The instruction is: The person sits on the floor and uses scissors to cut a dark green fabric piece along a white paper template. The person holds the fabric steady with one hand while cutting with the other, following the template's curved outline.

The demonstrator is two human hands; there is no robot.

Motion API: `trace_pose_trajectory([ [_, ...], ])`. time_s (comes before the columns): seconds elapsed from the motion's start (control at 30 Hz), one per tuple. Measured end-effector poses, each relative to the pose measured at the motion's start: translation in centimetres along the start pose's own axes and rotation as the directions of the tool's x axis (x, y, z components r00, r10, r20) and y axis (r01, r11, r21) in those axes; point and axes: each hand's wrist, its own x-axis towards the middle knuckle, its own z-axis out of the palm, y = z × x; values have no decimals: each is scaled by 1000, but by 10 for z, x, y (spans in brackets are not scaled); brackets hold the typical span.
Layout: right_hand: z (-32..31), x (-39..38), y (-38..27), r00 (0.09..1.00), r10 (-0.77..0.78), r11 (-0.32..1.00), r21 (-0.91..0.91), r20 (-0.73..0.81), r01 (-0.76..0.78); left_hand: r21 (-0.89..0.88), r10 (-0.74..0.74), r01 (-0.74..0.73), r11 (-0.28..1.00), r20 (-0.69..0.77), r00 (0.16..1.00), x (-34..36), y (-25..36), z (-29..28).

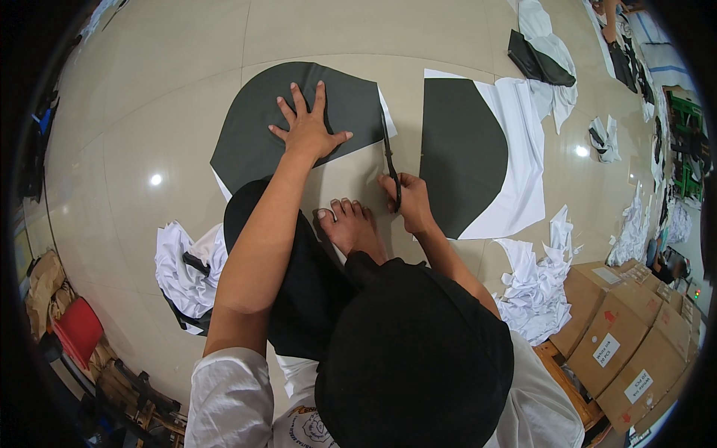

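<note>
My right hand (pixel 412 203) grips black scissors (pixel 388 154), blades at the right edge of a smooth dark-grey sheet (pixel 258 112), round-topped, with a white layer (pixel 390 126) beneath. My left hand (pixel 308 137) lies flat upon it, fingers spread. The sheet rests on glossy tiled floor (pixel 179 97); right of it, a second curved grey piece (pixel 461 149) overlies white material (pixel 523 164).

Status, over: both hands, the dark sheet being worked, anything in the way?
Left hand spread on dark sheet. Right hand gripping black scissors, blades at sheet's right edge. Bare foot near scissors, clear of sheet.
</note>
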Motion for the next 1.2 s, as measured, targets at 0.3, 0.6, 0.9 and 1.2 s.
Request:
trace_pose_trajectory([
  [0.3, 4, 11, 2, 1000, -4, 1000, 19, -27, 4, 9, 4, -4, 1000, -8, 1000, -1, 0, 0],
  [0.6, 3, 6, 1, 1000, -13, 1000, -1, -13, 13, 6, 4, -4, 1000, -1, 1000, -1, 0, -1],
  [0.9, 11, 16, -9, 999, -35, 999, -12, -38, 35, 4, 0, 0, 1000, 6, 1000, -2, 2, -4],
  [1.2, 10, 15, -8, 999, -35, 999, 32, -26, 36, 4, 3, -3, 1000, -4, 1000, -1, 1, -1],
])
